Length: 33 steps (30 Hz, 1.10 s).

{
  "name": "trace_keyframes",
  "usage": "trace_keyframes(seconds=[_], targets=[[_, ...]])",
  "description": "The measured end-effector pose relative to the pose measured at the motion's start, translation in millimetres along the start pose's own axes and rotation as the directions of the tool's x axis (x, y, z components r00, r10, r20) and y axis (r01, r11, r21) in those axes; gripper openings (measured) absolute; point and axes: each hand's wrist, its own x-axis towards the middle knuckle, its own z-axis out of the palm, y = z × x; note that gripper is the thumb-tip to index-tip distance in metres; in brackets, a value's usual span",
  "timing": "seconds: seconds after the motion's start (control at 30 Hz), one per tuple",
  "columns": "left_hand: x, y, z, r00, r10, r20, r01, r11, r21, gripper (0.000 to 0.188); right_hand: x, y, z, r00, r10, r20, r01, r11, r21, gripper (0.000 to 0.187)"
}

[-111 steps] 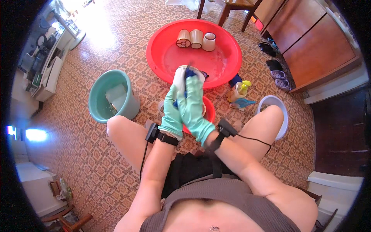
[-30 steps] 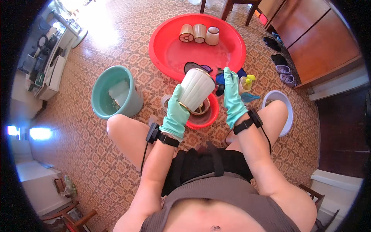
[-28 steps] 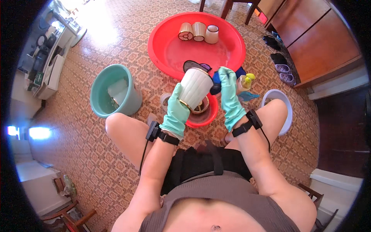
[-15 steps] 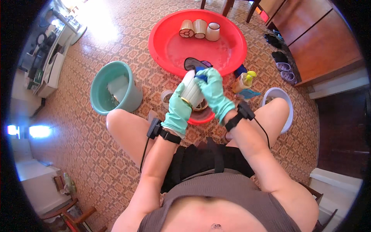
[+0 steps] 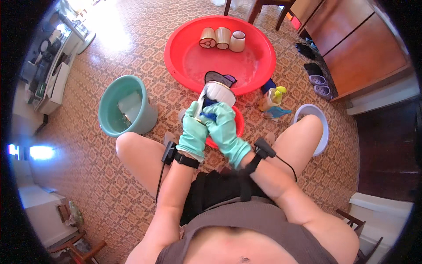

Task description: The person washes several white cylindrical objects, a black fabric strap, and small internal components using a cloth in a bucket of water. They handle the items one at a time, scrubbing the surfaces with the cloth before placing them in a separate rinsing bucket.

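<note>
A white ribbed lampshade point(image 5: 222, 92) is tilted over the near rim of the large red tub point(image 5: 173, 59). My left hand point(image 5: 193, 135), in a mint-green rubber glove, grips its near-left side. My right hand point(image 5: 223, 130), gloved alike, is closed on a dark blue cloth point(image 5: 208, 116) and presses it against the lampshade; the fingertips are partly hidden. Beneath my hands, a smaller red basin point(image 5: 239, 123) is mostly covered. Three similar lampshades, one point(image 5: 223, 38) in the middle, rest at the far side of the tub. A dark mesh cloth with purple point(image 5: 214, 78) hangs on its near rim.
A teal bucket point(image 5: 149, 116) holding a pale flat object stands left. On the right are a pump bottle point(image 5: 266, 103) with a yellow top, a light-blue cloth point(image 5: 278, 112) and a lavender basin point(image 5: 324, 138). Shoes point(image 5: 322, 90) line the cabinet; chair legs point(image 5: 255, 13) stand beyond.
Both hands have drawn nearer to me. The lampshade has turned, and the right hand with the blue cloth has moved from its far end to its near side.
</note>
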Motion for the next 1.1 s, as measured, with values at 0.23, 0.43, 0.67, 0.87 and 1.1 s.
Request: trace_keyframes(seconds=[0.23, 0.43, 0.67, 0.87, 1.1], targets=[[4.9, -15.8, 19.3, 0.988, 0.033, -0.148, -0.015, 0.992, 0.122, 0.054, 45.6, 54.3, -20.2, 0.938, 0.328, -0.113, -0.317, 0.943, 0.103, 0.014], [7.2, -0.1, -8.9, 0.996, -0.070, 0.054, 0.077, 0.986, -0.147, 0.059, -5.6, 9.2, -5.7, 0.992, 0.129, -0.006, -0.129, 0.991, -0.038, 0.016], [2.0, -0.6, -4.1, 0.993, 0.035, -0.116, -0.034, 0.999, 0.014, 0.061, 18.8, 31.0, -3.1, 0.984, 0.173, -0.042, -0.173, 0.985, -0.004, 0.015], [7.7, -13.7, 13.1, 0.992, 0.051, -0.115, -0.040, 0.995, 0.095, 0.059, 49.0, 44.7, -20.6, 0.915, 0.398, -0.066, -0.394, 0.917, 0.068, 0.014], [4.7, -4.8, 2.0, 0.998, 0.040, -0.039, -0.039, 0.999, 0.011, 0.062, -10.3, 10.2, -5.0, 0.969, 0.230, 0.088, -0.230, 0.973, -0.012, 0.020]])
